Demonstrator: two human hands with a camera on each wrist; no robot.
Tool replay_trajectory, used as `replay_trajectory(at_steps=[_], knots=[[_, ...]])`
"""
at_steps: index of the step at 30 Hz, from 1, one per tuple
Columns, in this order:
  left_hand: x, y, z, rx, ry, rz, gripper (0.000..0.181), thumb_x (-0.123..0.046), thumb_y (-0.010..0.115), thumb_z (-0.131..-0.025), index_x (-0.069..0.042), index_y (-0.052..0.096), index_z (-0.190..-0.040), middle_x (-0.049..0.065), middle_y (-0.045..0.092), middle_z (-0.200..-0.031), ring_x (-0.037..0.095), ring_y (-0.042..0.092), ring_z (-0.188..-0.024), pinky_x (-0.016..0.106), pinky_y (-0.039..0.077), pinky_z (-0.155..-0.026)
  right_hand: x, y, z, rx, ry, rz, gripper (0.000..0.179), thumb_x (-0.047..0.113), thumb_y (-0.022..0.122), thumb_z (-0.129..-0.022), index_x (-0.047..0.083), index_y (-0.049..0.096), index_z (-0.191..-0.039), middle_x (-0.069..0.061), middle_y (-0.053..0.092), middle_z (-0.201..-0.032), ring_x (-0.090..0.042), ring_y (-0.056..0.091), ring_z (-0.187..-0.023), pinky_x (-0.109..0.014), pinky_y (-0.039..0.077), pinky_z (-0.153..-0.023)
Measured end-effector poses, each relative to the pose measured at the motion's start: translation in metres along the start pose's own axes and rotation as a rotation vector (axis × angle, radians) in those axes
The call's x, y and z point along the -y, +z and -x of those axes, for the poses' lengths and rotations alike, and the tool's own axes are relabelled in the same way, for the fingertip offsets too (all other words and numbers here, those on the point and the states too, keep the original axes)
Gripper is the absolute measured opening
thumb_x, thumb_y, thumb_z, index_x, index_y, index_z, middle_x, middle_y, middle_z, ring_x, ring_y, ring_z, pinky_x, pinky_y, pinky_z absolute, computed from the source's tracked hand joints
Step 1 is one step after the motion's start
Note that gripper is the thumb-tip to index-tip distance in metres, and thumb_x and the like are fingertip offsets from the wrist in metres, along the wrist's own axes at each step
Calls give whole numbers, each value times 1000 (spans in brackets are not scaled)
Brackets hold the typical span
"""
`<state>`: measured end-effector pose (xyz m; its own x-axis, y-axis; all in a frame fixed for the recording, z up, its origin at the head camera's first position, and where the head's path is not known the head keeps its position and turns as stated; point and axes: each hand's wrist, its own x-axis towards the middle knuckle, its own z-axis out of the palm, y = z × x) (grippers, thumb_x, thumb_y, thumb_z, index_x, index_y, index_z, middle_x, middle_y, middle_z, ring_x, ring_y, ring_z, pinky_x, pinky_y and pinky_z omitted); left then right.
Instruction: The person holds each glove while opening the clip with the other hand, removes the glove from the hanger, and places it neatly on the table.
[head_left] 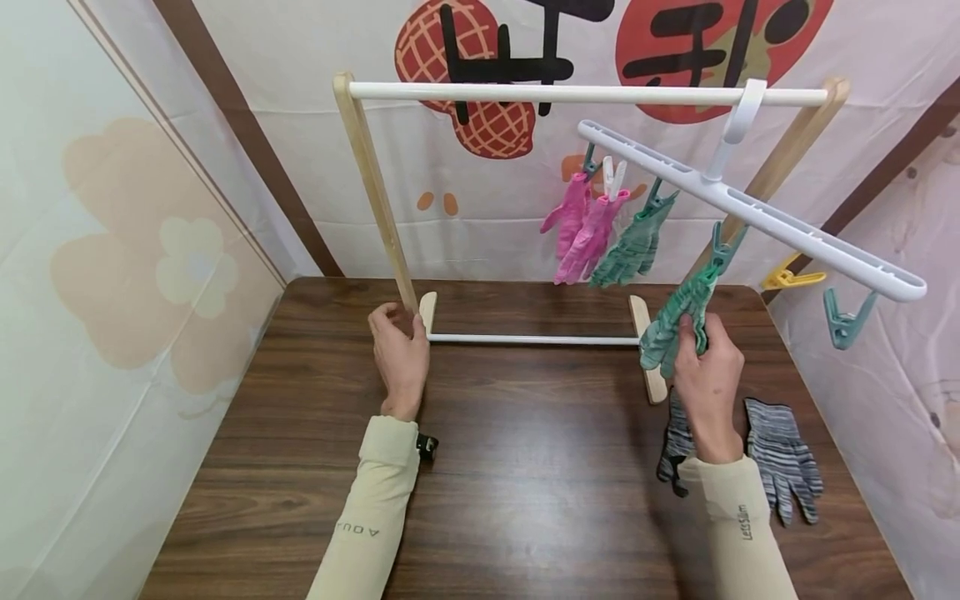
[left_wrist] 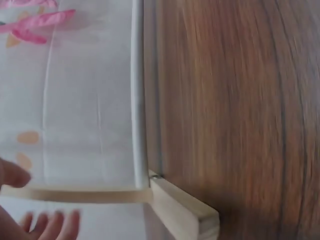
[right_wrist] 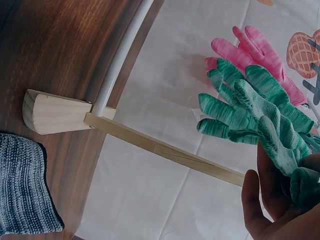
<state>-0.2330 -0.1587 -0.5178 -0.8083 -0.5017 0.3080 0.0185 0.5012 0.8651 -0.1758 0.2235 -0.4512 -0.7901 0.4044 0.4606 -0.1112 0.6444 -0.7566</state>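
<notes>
My right hand [head_left: 708, 375] pinches a green knit glove [head_left: 681, 321] between thumb and fingers. A teal clothespin [head_left: 724, 250] holds that glove's upper end under the white hanger [head_left: 795, 225]. Beside it hang another green glove [head_left: 637, 242] and two pink gloves [head_left: 592, 237], also pegged. At the foot of the left wooden post [head_left: 378, 192], my left hand [head_left: 401, 354] is spread; the left wrist view shows its thumb and fingertips [left_wrist: 72, 225] on either side of the post, with a gap.
The hanger hooks over the rack's white top rail [head_left: 570, 93] near its right end. A yellow clothespin [head_left: 791, 275] and a teal clothespin [head_left: 847, 317] hang without gloves. Grey striped gloves [head_left: 783, 454] lie on the wooden table [head_left: 525, 467], partly under my right forearm. A printed cloth stands behind.
</notes>
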Motion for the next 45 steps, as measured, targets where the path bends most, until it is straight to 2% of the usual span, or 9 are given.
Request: replay_trajectory(at_steps=[2,5,7,10,15,22,32,37,45], knots=[[-9,2,3,-85,43,22,38,-19,65,-103,-5,48,-133,16,51,-129,32,57,-113,45,50,-89,-1,0,0,-1,-2,-1,37,32,53,-109,1,69,-121,-21,77,-106,-29,72,-88,-10,38,-70],[-30,6,5,-164,137,80,32,-17,63,-102,-5,49,-128,16,49,-127,32,54,-114,47,51,-92,-1,-1,0,-6,1,-4,38,32,53,-109,1,69,-121,-21,77,-106,-4,67,-83,-11,39,-69],[-44,10,6,-164,188,115,29,-15,62,-102,-5,51,-126,15,50,-126,30,54,-116,48,51,-96,0,-1,0,-7,3,-6,38,33,53,-109,0,69,-121,-20,77,-106,11,58,-81,-11,39,-69],[-65,15,11,-92,243,138,24,-14,60,-102,-4,56,-123,14,53,-124,30,56,-114,46,50,-96,0,-1,1,-6,2,-9,38,32,54,-109,0,69,-120,-21,78,-106,22,49,-79,-10,39,-69],[-98,24,22,28,331,160,18,-13,61,-102,-6,62,-118,12,59,-119,28,59,-112,39,49,-97,-1,-2,3,4,0,-20,36,31,55,-109,1,70,-120,-20,78,-105,22,51,-78,-8,39,-69],[-141,39,34,130,437,188,17,-13,61,-99,-6,66,-113,9,64,-114,26,63,-109,37,51,-96,2,-5,3,6,-5,-30,36,32,56,-108,1,71,-119,-20,78,-102,18,53,-76,-9,38,-66],[-189,65,58,298,520,175,18,-18,62,-102,-9,66,-117,5,66,-114,20,67,-107,34,56,-95,2,-6,7,5,-25,-33,33,30,57,-108,0,71,-114,-19,76,-91,9,51,-68,-13,35,-62],[-211,72,69,353,551,176,20,-21,62,-102,-11,67,-119,3,67,-117,17,67,-108,30,55,-92,2,-7,7,7,-38,-29,33,30,57,-108,1,71,-115,-19,77,-92,13,51,-70,-12,36,-63],[-238,81,86,416,556,161,26,-29,62,-104,-14,69,-124,1,69,-120,14,67,-110,23,55,-88,2,-9,13,22,-49,-23,32,29,57,-108,2,71,-116,-19,72,-84,1,47,-61,-16,34,-58]])
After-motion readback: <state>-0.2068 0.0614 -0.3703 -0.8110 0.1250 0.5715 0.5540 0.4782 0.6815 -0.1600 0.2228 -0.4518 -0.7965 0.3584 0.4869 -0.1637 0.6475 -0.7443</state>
